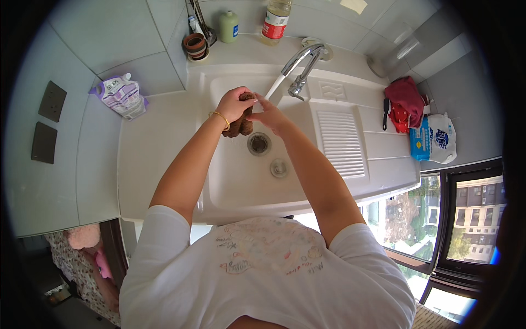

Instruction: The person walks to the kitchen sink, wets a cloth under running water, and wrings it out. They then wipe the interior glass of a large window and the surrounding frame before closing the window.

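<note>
A wet brown cloth [238, 126], bunched up and fuzzy in texture, hangs over the left part of a white sink basin [242, 185]. My left hand [233, 103], with a gold bangle at the wrist, grips its upper part. From the other side, the fingertips and thumb of my right hand [271, 117] pinch the same cloth. Water streams from the chrome faucet [302, 57] just behind my right hand. Below the cloth lie the drain [259, 144] and, nearer me, a round clear stopper-like piece [279, 167].
On the right are a ribbed washboard [341, 144], red cloths [404, 100], a black-handled brush [386, 114] and a blue-and-white detergent bag [433, 137]. A purple pouch [121, 96] stands left. Along the back ledge are a pot [194, 46], a green bottle [228, 27] and a clear bottle [275, 22].
</note>
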Demonstrator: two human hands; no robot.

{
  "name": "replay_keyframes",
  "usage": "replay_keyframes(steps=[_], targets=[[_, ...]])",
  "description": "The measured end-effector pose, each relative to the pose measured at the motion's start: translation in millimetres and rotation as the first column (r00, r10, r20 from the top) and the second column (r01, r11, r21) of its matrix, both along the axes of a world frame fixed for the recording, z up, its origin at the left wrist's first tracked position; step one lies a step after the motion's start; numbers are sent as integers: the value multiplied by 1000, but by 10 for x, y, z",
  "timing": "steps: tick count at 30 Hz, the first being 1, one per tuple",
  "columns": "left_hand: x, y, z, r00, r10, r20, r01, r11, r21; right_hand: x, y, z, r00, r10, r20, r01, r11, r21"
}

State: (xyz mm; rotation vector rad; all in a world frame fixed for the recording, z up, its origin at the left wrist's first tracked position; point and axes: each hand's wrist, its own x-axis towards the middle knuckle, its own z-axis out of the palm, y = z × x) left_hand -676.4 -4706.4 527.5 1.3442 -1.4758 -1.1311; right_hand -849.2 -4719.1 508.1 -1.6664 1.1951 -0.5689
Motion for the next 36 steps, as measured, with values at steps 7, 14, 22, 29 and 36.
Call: replay_keyframes(steps=[7, 14, 22, 29, 36], targets=[[197, 24, 296, 964, -211, 160, 204, 977, 60, -45, -113, 251, 948, 48, 315, -131, 959, 250], [361, 98, -7, 777, -334, 533, 263, 942, 207, -240, -83, 529, 951, 109, 288, -169, 967, 193], [375, 94, 19, 898, -182, 399, 151, 983, 108, -528, -262, 636, 948, 0, 318, -81, 967, 243], [522, -12, 56, 923, -66, 379, -7, 982, 189, -717, -326, 606, 963, -147, 226, 85, 962, 261], [134, -94, 197, 939, 182, -292, -26, 885, 465, -477, -463, 308, 981, -147, 124, 125, 977, 171]])
